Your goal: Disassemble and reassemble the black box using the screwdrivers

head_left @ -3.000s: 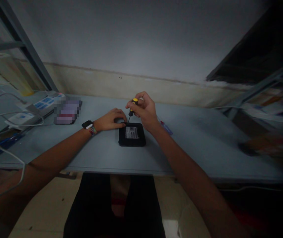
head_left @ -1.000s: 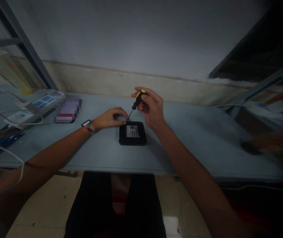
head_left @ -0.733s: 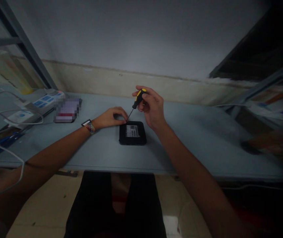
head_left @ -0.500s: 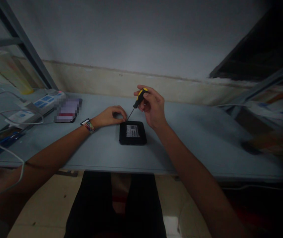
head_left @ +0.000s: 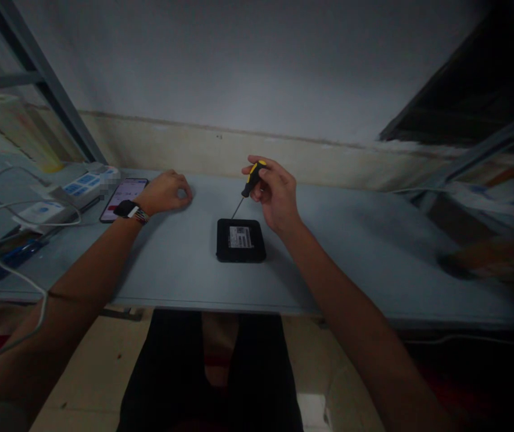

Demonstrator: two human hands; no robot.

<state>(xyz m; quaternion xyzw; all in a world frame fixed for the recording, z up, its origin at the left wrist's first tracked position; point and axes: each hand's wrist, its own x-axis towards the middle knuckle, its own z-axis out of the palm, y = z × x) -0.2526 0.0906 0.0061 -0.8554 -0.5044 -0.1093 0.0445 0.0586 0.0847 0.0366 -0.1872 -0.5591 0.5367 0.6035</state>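
Observation:
A flat black box (head_left: 241, 255) with rounded corners and a white printed label lies on the table in front of me. My right hand (head_left: 277, 195) grips the black and yellow handle of a screwdriver (head_left: 254, 177). The shaft slants down to the left, its tip at the box's far left edge; whether it touches cannot be told. My left hand (head_left: 162, 192) is away from the box, near the phone (head_left: 124, 191), with thumb and forefinger pinched together. Anything small between those fingertips is too small to make out.
On the left, a white power strip (head_left: 92, 182) lies with a plug and a looping white cable (head_left: 2, 264) that passes by my left forearm. A clear yellowish container (head_left: 36, 138) stands behind. Blurred items (head_left: 486, 258) occupy the table's right end.
My left hand has moved left, from the box's far edge to beside the phone, its fingers still pinched. My right hand and the screwdriver have barely shifted.

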